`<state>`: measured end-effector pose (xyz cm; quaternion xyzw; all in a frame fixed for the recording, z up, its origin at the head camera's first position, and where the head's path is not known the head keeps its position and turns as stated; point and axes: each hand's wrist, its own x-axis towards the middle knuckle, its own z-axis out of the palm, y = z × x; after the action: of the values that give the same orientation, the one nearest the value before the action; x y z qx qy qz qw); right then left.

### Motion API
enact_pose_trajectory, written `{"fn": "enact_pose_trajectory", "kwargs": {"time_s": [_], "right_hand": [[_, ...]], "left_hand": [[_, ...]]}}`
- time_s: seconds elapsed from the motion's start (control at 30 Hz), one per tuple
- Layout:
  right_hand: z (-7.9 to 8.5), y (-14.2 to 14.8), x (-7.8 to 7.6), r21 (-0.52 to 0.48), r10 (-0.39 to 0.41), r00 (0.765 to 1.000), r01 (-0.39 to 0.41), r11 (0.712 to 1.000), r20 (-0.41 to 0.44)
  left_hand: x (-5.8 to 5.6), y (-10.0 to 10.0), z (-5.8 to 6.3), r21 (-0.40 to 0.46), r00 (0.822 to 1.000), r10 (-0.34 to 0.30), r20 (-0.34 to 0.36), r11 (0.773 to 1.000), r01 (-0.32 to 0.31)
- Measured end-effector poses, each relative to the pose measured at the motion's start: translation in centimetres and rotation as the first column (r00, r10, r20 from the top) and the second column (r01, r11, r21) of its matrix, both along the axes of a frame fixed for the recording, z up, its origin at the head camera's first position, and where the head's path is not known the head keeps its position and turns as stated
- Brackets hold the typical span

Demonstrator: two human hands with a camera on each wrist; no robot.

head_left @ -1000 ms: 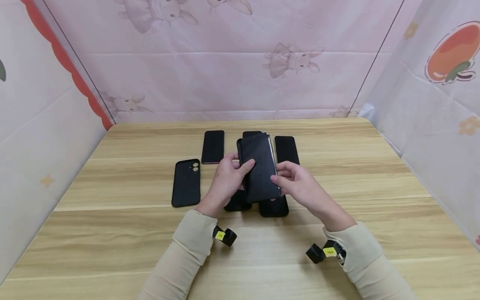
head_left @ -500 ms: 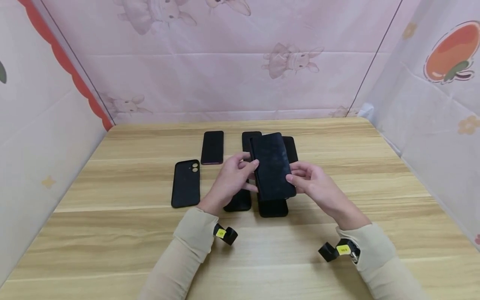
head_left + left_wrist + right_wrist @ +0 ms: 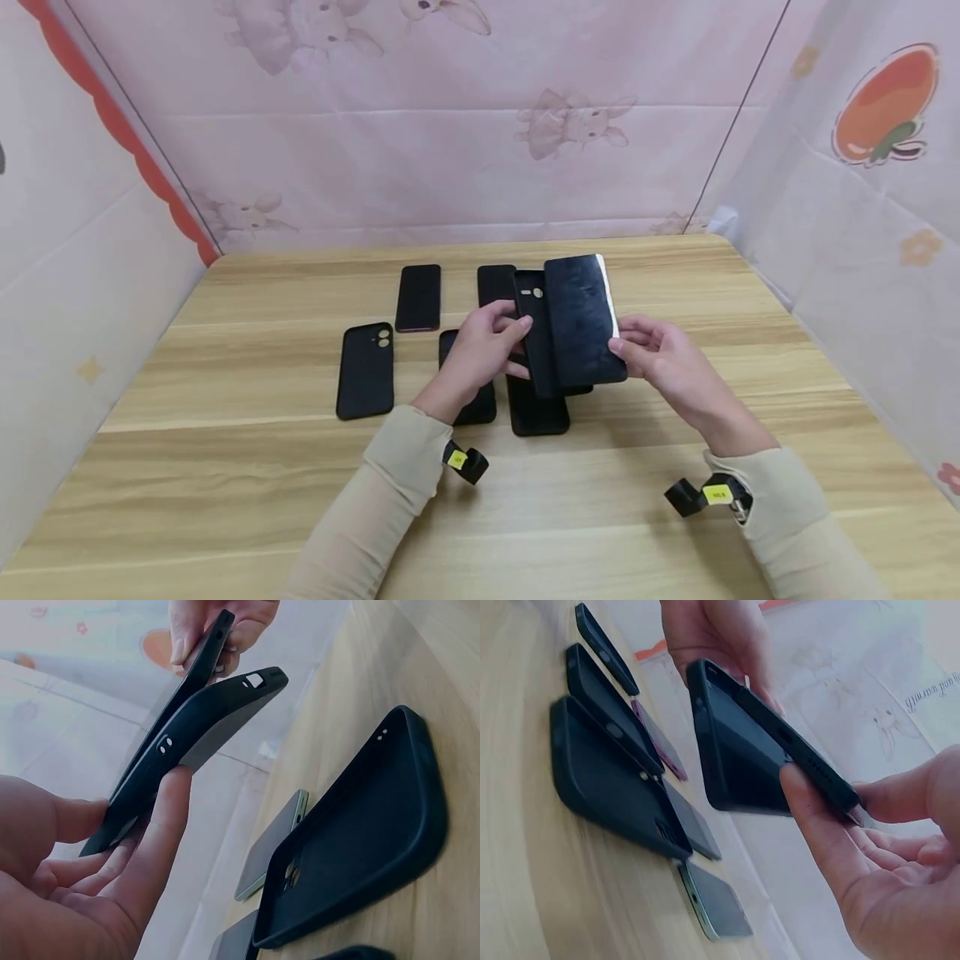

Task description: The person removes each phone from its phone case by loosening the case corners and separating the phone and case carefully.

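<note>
Above the table, my left hand [image 3: 480,352] pinches a black phone case [image 3: 534,342] by its left edge, thumb on the inside. The case's camera cutouts show near its top. My right hand [image 3: 671,375] pinches the right edge of a black phone [image 3: 587,321], whose face catches some glare. In the head view the phone overlaps the right part of the case and hides it. From the right wrist view, the phone [image 3: 802,754] sits tilted against the open side of the case [image 3: 735,742], its far edge at the case rim.
Three black phone cases lie on the wooden table [image 3: 225,467]: a left one [image 3: 365,372], a middle one [image 3: 477,407] and a right one [image 3: 542,418]. Behind them lie a phone [image 3: 417,298], another phone [image 3: 495,283], and a green-edged phone [image 3: 716,900] seen from the wrists.
Both hands have moved right, the right hand farther. The phone has slid right across the case, so more of the case's inside and its camera cutouts now show.
</note>
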<state>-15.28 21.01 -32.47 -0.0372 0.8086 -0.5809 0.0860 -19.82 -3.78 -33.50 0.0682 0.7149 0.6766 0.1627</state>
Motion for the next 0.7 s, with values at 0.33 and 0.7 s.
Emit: {"fn": "enact_pose_trajectory", "kwargs": {"time_s": [0.33, 0.7], "right_hand": [[-0.7, 3.8, -1.5, -0.112, -0.105, 0.994, 0.109, 0.988, 0.039], [-1.8, 7.1, -4.2, -0.047, -0.116, 0.991, 0.119, 0.992, 0.059]], "left_hand": [[0.0, 2.2, -0.8, -0.126, 0.998, -0.057, -0.008, 0.99, 0.056], [0.3, 5.0, -2.2, -0.191, 0.992, -0.117, 0.046, 0.974, 0.123]]}}
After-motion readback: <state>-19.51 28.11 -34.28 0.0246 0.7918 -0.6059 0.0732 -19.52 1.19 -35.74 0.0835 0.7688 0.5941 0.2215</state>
